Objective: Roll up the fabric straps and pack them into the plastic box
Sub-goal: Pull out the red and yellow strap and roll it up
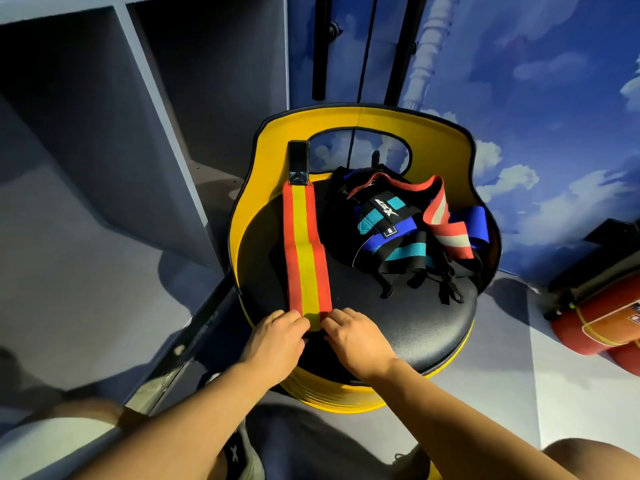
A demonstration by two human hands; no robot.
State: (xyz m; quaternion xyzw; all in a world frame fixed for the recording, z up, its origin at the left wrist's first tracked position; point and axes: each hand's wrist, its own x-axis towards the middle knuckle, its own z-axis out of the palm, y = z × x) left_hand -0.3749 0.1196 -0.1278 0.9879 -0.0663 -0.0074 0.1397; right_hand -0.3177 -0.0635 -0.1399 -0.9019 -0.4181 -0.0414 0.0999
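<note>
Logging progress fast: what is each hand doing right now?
Left hand: pinches the near end of the flat red-and-yellow striped fabric strap.
Right hand: pinches the same end.

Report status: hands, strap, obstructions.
Left hand and right hand pinch near end of flat red-and-yellow fabric strap. Unrolled. Tangled pile of other straps alongside, clear.

Gym corner; lifting wraps, lockers

Your left hand and right hand are bare, no gloves, forearms unsleeved. Below your left forearm, light khaki shorts with a dark band marked "X".
</note>
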